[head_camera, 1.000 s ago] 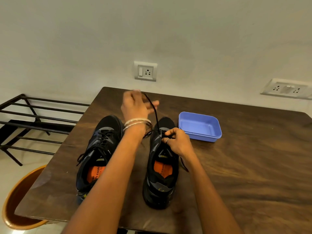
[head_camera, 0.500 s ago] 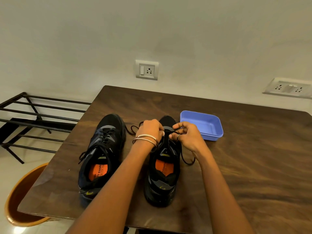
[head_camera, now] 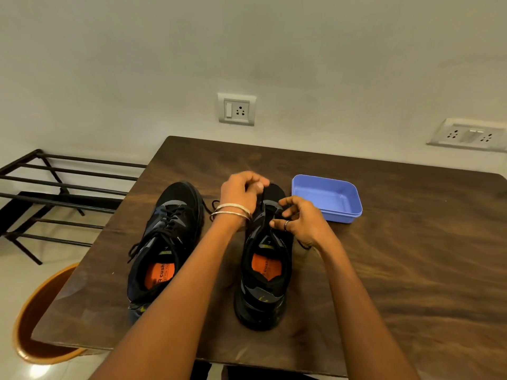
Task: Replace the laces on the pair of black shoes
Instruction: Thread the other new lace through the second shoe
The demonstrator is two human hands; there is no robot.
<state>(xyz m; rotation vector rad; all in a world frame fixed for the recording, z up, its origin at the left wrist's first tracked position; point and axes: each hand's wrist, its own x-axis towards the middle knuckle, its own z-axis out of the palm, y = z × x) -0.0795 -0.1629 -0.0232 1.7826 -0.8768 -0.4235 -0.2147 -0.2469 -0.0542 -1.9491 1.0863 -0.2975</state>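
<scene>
Two black shoes with orange insoles stand side by side on the dark wooden table (head_camera: 411, 270), toes pointing away. The left shoe (head_camera: 164, 242) is fully laced. The right shoe (head_camera: 264, 270) has a black lace (head_camera: 262, 200) only near its toe. My left hand (head_camera: 241, 192) hovers over that toe and pinches the lace, pulling it taut upward. My right hand (head_camera: 299, 219) rests on the right side of the same shoe with fingers curled at the eyelets; a loose lace end (head_camera: 303, 245) trails out beneath it.
An empty blue plastic tray (head_camera: 327, 198) sits just right of the shoes. A black metal rack (head_camera: 55, 193) stands at the left beyond the table edge, and an orange tub (head_camera: 35, 325) is on the floor below. The wall carries sockets.
My left hand came down from its raised pull to the shoe's toe, then lifted slightly again with the lace. My right hand shifted a little to the right along the eyelets.
</scene>
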